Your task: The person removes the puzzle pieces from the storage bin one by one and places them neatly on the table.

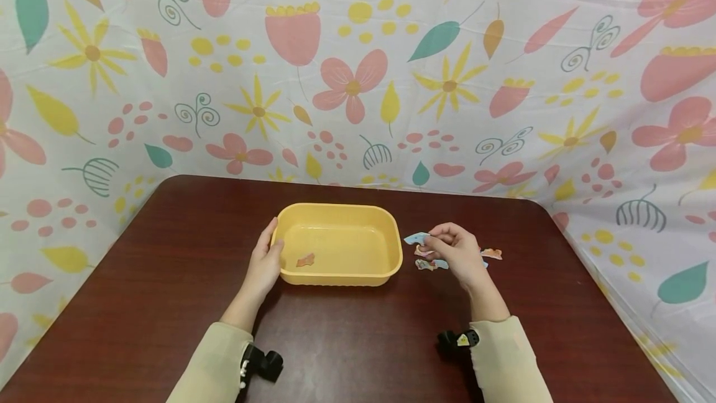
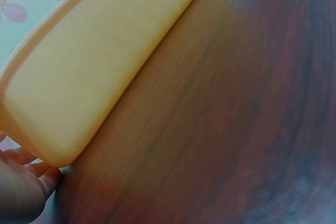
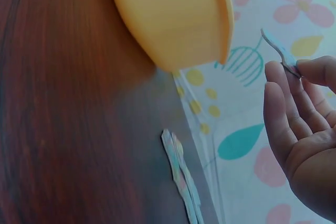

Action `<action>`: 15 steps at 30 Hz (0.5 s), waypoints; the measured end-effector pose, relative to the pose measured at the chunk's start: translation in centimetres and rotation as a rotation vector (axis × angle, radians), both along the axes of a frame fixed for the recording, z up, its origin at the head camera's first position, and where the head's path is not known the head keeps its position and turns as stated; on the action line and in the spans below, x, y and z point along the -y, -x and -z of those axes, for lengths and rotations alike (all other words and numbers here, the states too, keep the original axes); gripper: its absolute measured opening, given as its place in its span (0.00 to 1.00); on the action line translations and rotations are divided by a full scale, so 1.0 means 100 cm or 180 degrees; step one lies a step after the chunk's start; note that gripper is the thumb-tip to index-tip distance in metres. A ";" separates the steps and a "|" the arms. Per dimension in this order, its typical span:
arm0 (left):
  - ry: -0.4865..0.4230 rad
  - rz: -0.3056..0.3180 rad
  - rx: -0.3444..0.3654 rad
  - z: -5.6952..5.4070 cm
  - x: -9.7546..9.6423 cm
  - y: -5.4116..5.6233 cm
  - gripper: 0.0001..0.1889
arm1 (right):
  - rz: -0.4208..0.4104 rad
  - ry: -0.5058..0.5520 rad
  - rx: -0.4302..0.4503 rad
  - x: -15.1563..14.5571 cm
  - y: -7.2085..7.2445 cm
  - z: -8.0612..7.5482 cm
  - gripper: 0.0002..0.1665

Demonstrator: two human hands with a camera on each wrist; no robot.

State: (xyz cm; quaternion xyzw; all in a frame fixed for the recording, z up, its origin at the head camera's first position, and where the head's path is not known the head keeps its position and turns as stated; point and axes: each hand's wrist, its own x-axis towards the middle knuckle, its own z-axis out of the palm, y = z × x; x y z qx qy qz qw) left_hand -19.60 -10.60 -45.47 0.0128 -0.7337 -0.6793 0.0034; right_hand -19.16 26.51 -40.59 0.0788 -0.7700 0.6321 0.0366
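A yellow plastic basin (image 1: 341, 279) stands on the table, with one small orange-brown cut-out piece (image 1: 305, 260) lying inside near its left end. At that end my left hand (image 1: 265, 260) grips the basin, thumb on the rim and fingers round the outside wall; the left wrist view shows fingertips (image 2: 50, 177) at its corner. Beyond the basin's right end, my right hand (image 1: 455, 252) pinches a thin, flat light-blue piece (image 1: 415, 238) between thumb and fingers, raised above the table. Below it lie several printed flat pieces (image 1: 432, 264), partly hidden by this hand.
The dark reddish-brown table (image 1: 358, 341) ends at the back against a white cloth (image 1: 358, 142) printed with flowers and leaves. Another orange-toned piece (image 1: 492, 254) shows to the right of my right hand. Black wrist cameras sit on both forearms.
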 end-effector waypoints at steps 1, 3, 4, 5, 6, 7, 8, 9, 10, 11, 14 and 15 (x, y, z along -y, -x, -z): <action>0.0001 0.0000 -0.0004 0.000 0.000 0.000 0.28 | 0.0022 0.0005 0.0000 -0.002 0.000 0.001 0.14; 0.0011 -0.0002 -0.0011 0.000 0.000 0.000 0.27 | 0.0049 0.0008 0.0005 -0.005 -0.001 0.002 0.12; 0.0015 -0.0005 -0.0011 0.000 0.000 0.000 0.27 | 0.0058 0.0025 0.0010 -0.006 -0.001 0.002 0.12; 0.0017 -0.0007 -0.0014 0.000 0.000 0.000 0.27 | 0.0060 0.0037 0.0012 -0.008 -0.001 0.003 0.12; 0.0020 -0.0009 -0.0011 0.000 0.000 0.000 0.28 | 0.0053 0.0053 0.0014 -0.009 -0.002 0.004 0.12; 0.0022 -0.0009 -0.0012 0.000 0.000 0.000 0.28 | 0.0056 0.0061 0.0013 -0.011 -0.002 0.004 0.12; 0.0018 -0.0013 -0.0009 0.000 0.000 0.000 0.28 | 0.0063 0.0063 0.0015 -0.013 -0.002 0.005 0.11; 0.0018 -0.0015 -0.0007 0.001 0.000 0.000 0.28 | 0.0072 0.0067 0.0012 -0.015 -0.001 0.006 0.11; 0.0019 -0.0015 -0.0005 0.001 0.000 0.000 0.28 | 0.0081 0.0063 0.0010 -0.018 -0.001 0.007 0.11; 0.0022 -0.0015 -0.0005 0.001 0.000 0.000 0.28 | 0.0094 0.0050 0.0010 -0.020 -0.002 0.007 0.11; 0.0032 -0.0022 -0.0002 0.000 0.000 0.000 0.28 | 0.0157 0.0007 0.0023 -0.028 -0.002 0.008 0.11; 0.0035 -0.0019 0.0001 0.000 0.000 0.000 0.28 | 0.0184 0.0003 0.0034 -0.030 -0.002 0.008 0.12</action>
